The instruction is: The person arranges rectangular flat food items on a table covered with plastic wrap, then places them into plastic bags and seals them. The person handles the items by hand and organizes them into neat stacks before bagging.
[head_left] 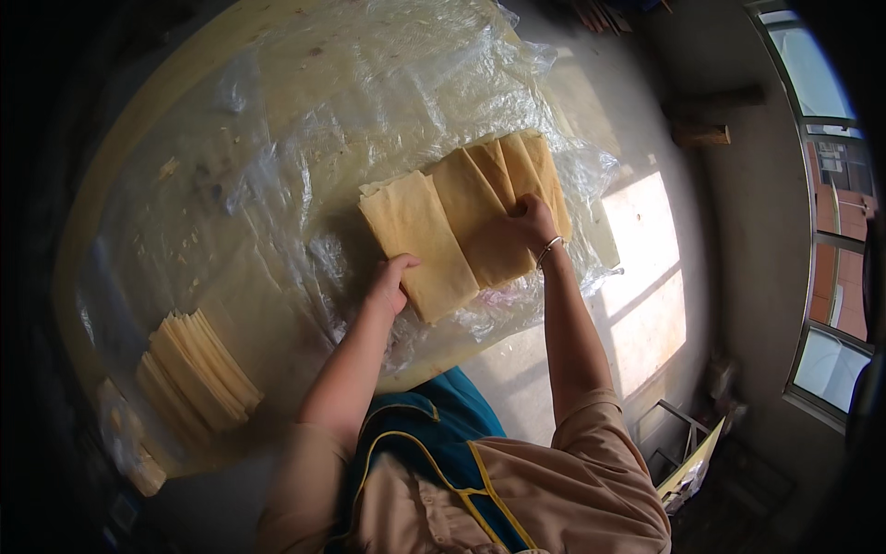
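In front of me lies a row of overlapping folded pale-yellow sheets (472, 217), thin and rough-edged like tofu skin. At the left end of the row, my left hand (391, 283) grips the edge of the nearest folded sheet (420, 245), thumb on top and fingers mostly hidden behind the edge. My right hand (533, 224), with a bracelet at the wrist, is closed on the folded sheets toward the row's right end. Its fingertips are partly hidden among the folds. Crinkled clear plastic film (406, 102) spreads beneath the row.
A second stack of folded yellowish sheets (198, 374) stands at the table's near left, beside a plastic-wrapped bundle (129, 434). Small crumbs dot the film at left. The round table edge (78, 222) curves around. A window (835, 231) and sunlit floor (646, 268) lie right.
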A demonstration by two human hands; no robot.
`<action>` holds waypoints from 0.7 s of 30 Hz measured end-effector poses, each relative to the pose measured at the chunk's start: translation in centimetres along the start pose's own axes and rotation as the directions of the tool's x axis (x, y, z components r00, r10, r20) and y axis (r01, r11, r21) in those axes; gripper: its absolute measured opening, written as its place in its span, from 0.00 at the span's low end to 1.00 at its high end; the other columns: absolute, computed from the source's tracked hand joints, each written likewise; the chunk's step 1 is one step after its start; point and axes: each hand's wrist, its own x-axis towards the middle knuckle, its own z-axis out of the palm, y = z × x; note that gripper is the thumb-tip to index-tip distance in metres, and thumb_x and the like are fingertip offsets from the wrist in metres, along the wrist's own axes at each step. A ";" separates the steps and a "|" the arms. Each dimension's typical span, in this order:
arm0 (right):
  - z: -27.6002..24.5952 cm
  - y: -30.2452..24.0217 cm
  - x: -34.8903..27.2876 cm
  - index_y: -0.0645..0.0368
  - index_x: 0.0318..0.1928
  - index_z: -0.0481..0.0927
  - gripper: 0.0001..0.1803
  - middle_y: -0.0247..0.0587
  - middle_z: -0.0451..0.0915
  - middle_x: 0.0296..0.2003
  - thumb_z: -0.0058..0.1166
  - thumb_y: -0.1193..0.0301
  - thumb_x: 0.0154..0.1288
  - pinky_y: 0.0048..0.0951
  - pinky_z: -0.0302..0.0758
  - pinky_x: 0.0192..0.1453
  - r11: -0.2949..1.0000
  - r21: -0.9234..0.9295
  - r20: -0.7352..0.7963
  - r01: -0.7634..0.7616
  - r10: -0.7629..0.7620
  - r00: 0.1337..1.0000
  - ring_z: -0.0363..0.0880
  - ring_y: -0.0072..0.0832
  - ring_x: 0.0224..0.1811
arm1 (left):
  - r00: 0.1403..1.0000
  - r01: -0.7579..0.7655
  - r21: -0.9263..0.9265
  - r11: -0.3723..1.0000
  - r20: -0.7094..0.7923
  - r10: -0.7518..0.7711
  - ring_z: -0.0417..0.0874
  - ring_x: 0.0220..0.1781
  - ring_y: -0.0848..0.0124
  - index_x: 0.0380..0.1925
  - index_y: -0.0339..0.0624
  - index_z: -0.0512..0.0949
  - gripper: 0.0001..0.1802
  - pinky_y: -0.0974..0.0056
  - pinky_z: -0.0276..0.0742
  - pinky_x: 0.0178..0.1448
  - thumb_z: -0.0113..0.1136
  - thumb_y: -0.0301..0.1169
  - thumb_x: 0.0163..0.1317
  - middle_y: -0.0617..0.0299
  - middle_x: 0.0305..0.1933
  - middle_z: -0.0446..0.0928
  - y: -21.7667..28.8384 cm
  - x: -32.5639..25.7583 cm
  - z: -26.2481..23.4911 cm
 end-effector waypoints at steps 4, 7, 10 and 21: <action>-1.6 -0.5 -2.3 0.65 0.50 0.76 0.19 0.39 0.83 0.44 0.66 0.74 0.61 0.29 0.80 0.45 0.885 0.454 0.198 -0.098 0.007 0.980 0.82 0.25 0.45 | 0.985 0.160 -0.114 0.981 0.089 -0.150 0.81 0.55 0.56 0.52 0.36 0.78 0.25 0.49 0.77 0.64 0.60 0.33 0.53 0.53 0.51 0.81 0.9 -0.8 -1.4; -1.9 -2.9 -5.8 0.65 0.56 0.73 0.20 0.46 0.83 0.48 0.61 0.79 0.64 0.31 0.84 0.51 0.620 0.767 0.265 -0.167 -0.069 0.962 0.84 0.30 0.49 | 0.982 0.123 -0.166 0.978 0.166 -0.095 0.80 0.56 0.57 0.52 0.39 0.78 0.25 0.51 0.76 0.65 0.59 0.33 0.51 0.55 0.52 0.81 1.3 -3.1 -2.0; 1.0 -6.1 -9.6 0.63 0.65 0.69 0.25 0.42 0.78 0.59 0.58 0.75 0.70 0.30 0.74 0.64 0.502 0.845 0.354 -0.182 -0.272 0.895 0.77 0.27 0.59 | 0.975 0.011 -0.185 0.983 0.218 0.030 0.80 0.56 0.58 0.52 0.39 0.79 0.26 0.51 0.76 0.64 0.59 0.33 0.50 0.55 0.52 0.81 1.8 -6.4 -2.4; 15.9 -20.7 -20.1 0.60 0.78 0.47 0.42 0.48 0.62 0.72 0.53 0.59 0.75 0.39 0.63 0.75 0.503 0.851 0.380 -0.151 -0.391 0.838 0.63 0.36 0.73 | 0.825 -0.550 0.272 0.789 0.030 0.565 0.59 0.74 0.62 0.73 0.39 0.53 0.46 0.58 0.57 0.77 0.59 0.27 0.53 0.52 0.70 0.61 6.7 -21.5 -12.9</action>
